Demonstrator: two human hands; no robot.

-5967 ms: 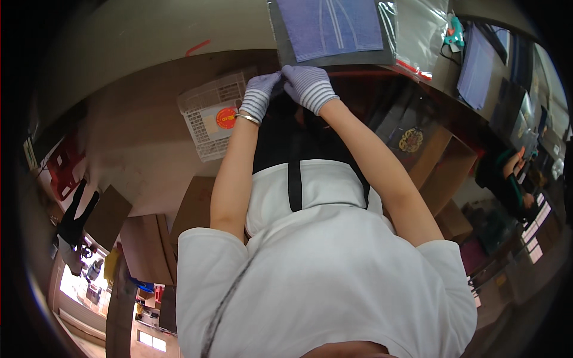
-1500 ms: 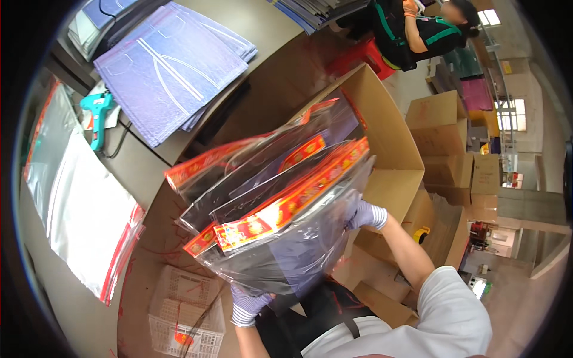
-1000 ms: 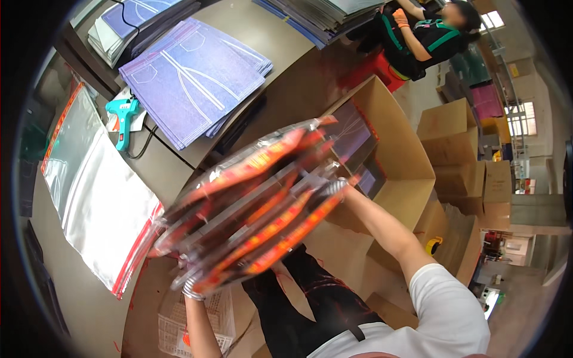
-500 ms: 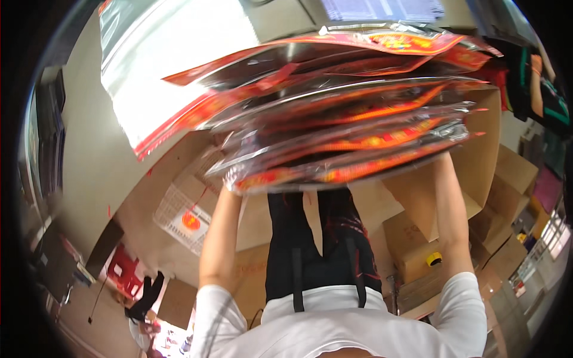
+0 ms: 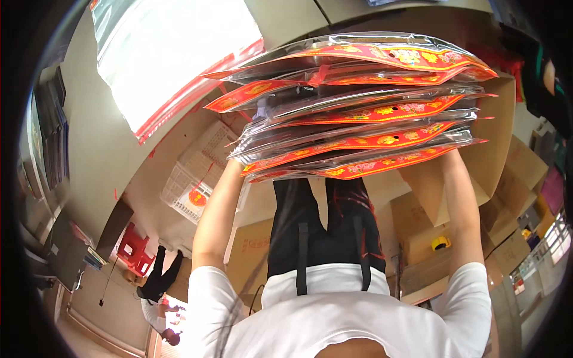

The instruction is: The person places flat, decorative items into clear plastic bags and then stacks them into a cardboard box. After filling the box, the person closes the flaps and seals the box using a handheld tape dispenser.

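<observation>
Beside the grey counter (image 5: pixel 89 113), red-edged packets (image 5: pixel 382 111) are gripped by the left hand (image 5: pixel 261 111); the right hand, hidden, cannot be judged.

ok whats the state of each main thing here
red-topped packs, held up in a loose stack
left hand, gripping the stack's left side, mostly hidden
right hand, hidden behind the stack
clear bags, lying flat on the table, washed out by glare
cardboard box, open

From my remote view, I cannot read any wording: red header strips (image 5: pixel 385 111) carry yellow ornamental print; a cardboard carton (image 5: pixel 253 249) bears faint, unresolvable red characters.
</observation>
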